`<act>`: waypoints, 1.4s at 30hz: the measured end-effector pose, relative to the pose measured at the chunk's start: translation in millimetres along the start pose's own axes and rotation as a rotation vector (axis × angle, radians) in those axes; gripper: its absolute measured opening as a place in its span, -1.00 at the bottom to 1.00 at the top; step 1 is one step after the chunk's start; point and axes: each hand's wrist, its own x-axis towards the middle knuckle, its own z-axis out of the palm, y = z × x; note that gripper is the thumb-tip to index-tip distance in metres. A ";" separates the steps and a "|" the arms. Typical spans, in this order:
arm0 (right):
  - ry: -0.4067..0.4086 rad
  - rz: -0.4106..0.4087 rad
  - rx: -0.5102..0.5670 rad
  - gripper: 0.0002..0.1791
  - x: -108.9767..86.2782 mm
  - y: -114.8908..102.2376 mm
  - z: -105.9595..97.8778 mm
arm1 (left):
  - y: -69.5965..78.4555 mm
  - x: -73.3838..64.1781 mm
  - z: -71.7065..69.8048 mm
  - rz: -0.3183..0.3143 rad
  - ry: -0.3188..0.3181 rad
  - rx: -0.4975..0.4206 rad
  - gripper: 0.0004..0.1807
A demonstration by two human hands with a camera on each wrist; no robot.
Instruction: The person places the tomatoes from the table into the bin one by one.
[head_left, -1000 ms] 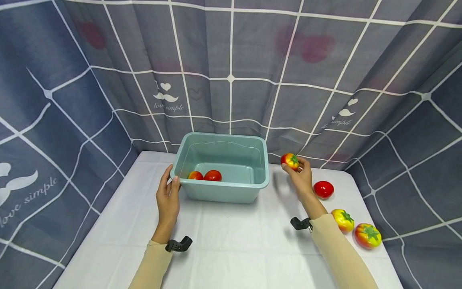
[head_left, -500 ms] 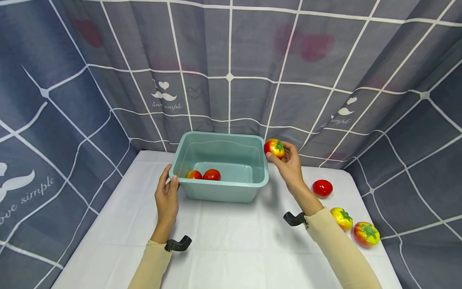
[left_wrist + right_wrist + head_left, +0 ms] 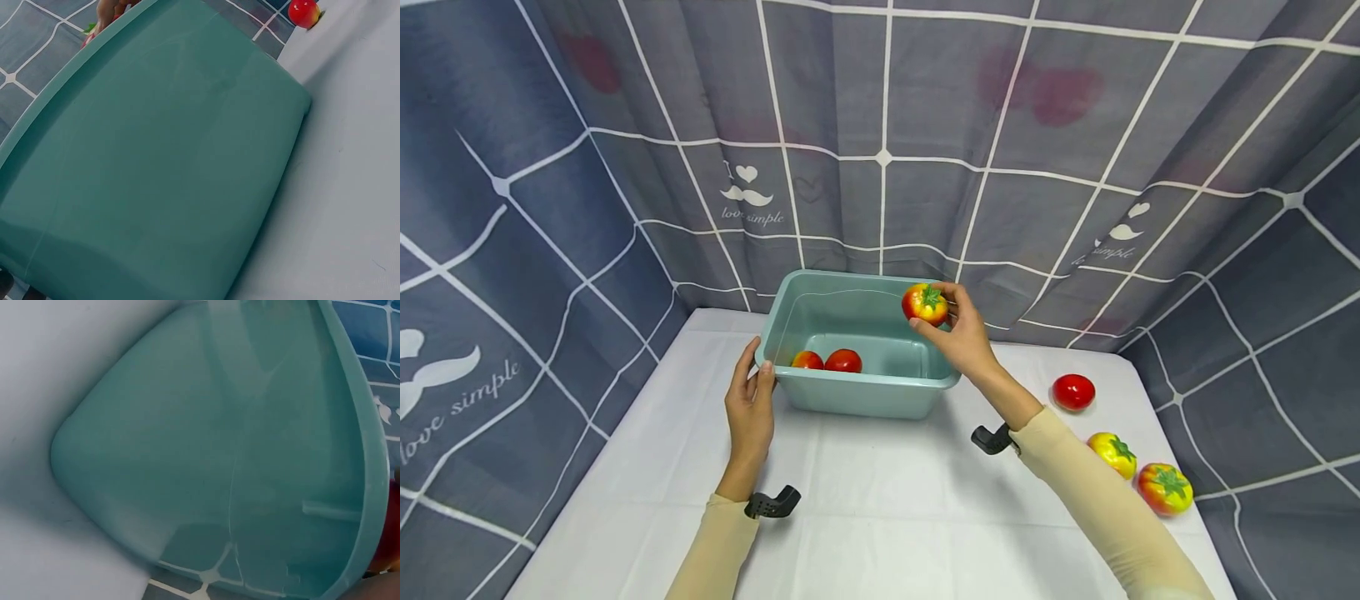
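In the head view my right hand (image 3: 958,337) holds a red-and-yellow tomato (image 3: 924,304) with a green leafy top, thumb in front and fingers behind. That tomato is over the right part of a pale green plastic basin (image 3: 865,392). With my left hand (image 3: 750,408) I grip the basin's near left corner, the thumb on the rim. Two tomatoes, one of them a red tomato (image 3: 843,361), lie inside at the near left. The basin's outer wall fills most of the left wrist view (image 3: 156,156) and the right wrist view (image 3: 187,444).
On the white-covered table (image 3: 865,500), a glossy red tomato (image 3: 1073,392), a yellow tomato (image 3: 1112,455) and a red-yellow tomato (image 3: 1165,489) lie along the right side. A grey checked curtain (image 3: 835,200) stands behind the basin and on both sides.
My right hand has carried the tomato leftward from beside the basin, past its right rim, to above the opening. My left hand has stayed at the basin's corner.
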 end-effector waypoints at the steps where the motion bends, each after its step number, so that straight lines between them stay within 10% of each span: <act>1: -0.012 -0.007 -0.014 -0.25 0.6 -0.7 1.7 | 0.1 0.0 0.0 0.001 0.000 0.004 -0.42; 29: -0.182 -0.032 -0.088 -0.25 6.9 -7.0 24.6 | -1.3 -0.6 -0.1 0.021 0.000 -0.001 -0.43; 42: 0.068 -0.108 -0.015 -0.29 -13.0 15.0 -16.6 | -1.6 -0.7 0.8 0.014 0.004 -0.022 -0.44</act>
